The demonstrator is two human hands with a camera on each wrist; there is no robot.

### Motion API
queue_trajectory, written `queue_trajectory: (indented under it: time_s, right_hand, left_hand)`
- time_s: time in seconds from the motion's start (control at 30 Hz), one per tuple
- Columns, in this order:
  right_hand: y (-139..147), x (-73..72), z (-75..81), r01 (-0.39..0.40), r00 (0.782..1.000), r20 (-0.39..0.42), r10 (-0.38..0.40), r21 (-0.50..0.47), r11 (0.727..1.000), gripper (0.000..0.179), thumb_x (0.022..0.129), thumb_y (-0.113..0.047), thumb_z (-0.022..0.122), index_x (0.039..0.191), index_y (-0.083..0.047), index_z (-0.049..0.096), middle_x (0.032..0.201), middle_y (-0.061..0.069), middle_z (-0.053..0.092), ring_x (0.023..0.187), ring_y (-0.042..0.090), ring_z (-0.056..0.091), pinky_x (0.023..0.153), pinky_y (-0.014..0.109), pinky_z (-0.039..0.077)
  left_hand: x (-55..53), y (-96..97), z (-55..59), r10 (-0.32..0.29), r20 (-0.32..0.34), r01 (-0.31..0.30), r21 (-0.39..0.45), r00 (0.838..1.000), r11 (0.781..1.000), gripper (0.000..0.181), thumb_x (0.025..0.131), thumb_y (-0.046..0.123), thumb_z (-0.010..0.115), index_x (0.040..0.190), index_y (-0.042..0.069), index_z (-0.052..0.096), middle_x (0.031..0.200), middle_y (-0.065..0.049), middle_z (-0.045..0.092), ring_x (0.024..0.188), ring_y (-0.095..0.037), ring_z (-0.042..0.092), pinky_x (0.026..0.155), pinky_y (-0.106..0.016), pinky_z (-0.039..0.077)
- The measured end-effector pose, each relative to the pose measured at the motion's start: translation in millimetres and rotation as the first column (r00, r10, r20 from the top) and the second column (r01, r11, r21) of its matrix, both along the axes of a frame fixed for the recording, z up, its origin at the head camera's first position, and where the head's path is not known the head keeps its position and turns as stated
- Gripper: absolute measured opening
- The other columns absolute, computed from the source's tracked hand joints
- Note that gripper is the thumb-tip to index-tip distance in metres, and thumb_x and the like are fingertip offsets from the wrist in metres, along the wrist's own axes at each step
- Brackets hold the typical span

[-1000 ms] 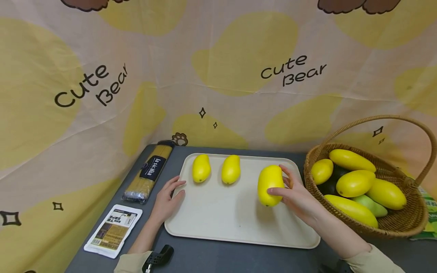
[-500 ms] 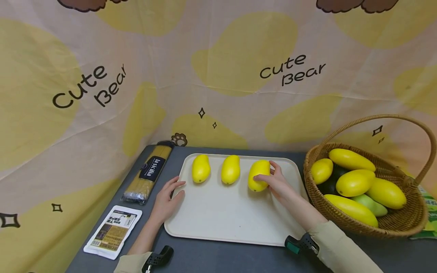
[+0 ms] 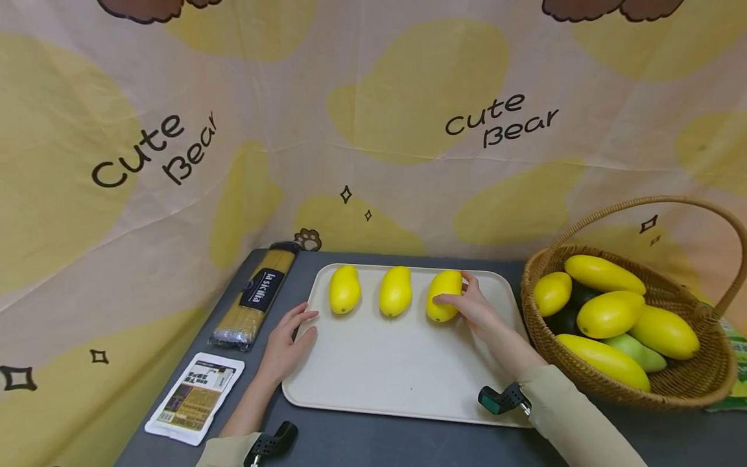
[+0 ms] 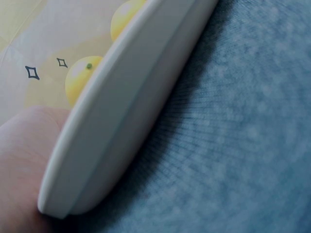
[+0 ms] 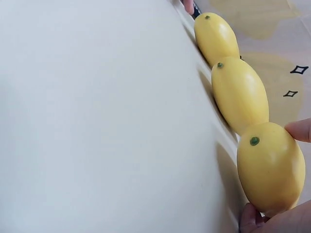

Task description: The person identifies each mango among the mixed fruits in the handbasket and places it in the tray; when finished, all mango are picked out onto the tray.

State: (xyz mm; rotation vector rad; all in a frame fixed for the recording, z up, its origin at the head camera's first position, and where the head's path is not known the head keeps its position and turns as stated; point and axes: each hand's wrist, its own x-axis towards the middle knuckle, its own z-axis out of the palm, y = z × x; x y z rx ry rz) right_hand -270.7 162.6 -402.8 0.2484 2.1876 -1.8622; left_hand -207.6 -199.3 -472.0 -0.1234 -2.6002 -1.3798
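Observation:
My right hand [image 3: 475, 307] holds a smooth yellow mango [image 3: 442, 295] by its sides, thumb on the near face, at the back right of the cream tray [image 3: 379, 370]. In the right wrist view this mango [image 5: 271, 167] shows a small green tip, with fingers on either side of it. Two similar mangoes, a middle one [image 3: 395, 291] and a left one [image 3: 345, 289], lie to its left in a row along the tray's back edge. My left hand [image 3: 290, 340] rests at the tray's left rim, its fingers extended and holding nothing.
A wicker basket [image 3: 714, 363] with a tall handle stands right of the tray, with several yellow mangoes, a green fruit and a dark one inside. On the left lie a spaghetti pack [image 3: 253, 295] and a white pouch [image 3: 195, 398]. A printed cloth [image 3: 408, 130] hangs behind.
My right hand has carried the third mango left and back, down into line with the other two, then slightly farther back. My left hand has stayed at the tray's rim.

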Motion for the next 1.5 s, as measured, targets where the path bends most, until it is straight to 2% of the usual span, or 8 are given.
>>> queue_trajectory:
  time_s: [0.27,0.8,1.17,1.5]
  right_hand:
    - [3,-3.8,-5.2,-0.038,0.999,-0.011,0.039,0.091,0.995,0.104,0.084,-0.015,0.073,0.154,-0.009,-0.005,0.157,0.025,0.010,0.136,0.039,0.027,0.115,0.049,0.024]
    - [9,-4.7,-10.8,-0.100,0.993,-0.037,0.112,0.245,0.964,0.103,0.085,-0.030,0.071,0.153,-0.005,-0.003,0.152,0.030,0.017,0.135,0.042,0.027,0.114,0.055,0.019]
    - [10,-4.9,-11.8,-0.112,0.991,-0.039,0.125,0.250,0.962,0.104,0.087,-0.030,0.071,0.153,-0.004,-0.005,0.152,0.031,0.019,0.137,0.041,0.026,0.115,0.054,0.018]
    - [11,-2.2,-7.1,-0.112,0.992,-0.032,0.124,0.262,0.959,0.105,0.087,-0.036,0.071,0.154,-0.006,-0.005,0.156,0.028,0.014,0.142,0.041,0.021,0.114,0.054,0.021]
  left_hand:
    - [1.2,1.2,-0.2,-0.011,-0.022,0.011,0.005,1.000,1.000,0.032,0.092,0.009,0.065,0.125,0.006,0.065,0.148,-0.015,0.043,0.137,-0.037,0.037,0.111,-0.055,0.029]
    - [1.5,3.4,2.2,-0.006,-0.010,0.006,0.010,1.000,1.000,0.033,0.092,0.011,0.065,0.125,0.007,0.065,0.148,-0.015,0.043,0.138,-0.036,0.036,0.111,-0.055,0.029]
    - [1.5,1.8,-0.3,-0.007,-0.069,0.007,-0.005,0.998,1.000,0.032,0.091,0.009,0.065,0.123,0.005,0.066,0.145,-0.018,0.046,0.135,-0.039,0.039,0.108,-0.057,0.032]
    - [1.6,0.7,0.8,-0.009,-0.023,0.009,0.005,1.000,1.000,0.033,0.092,0.011,0.064,0.125,0.006,0.065,0.147,-0.015,0.044,0.137,-0.037,0.037,0.111,-0.055,0.029]
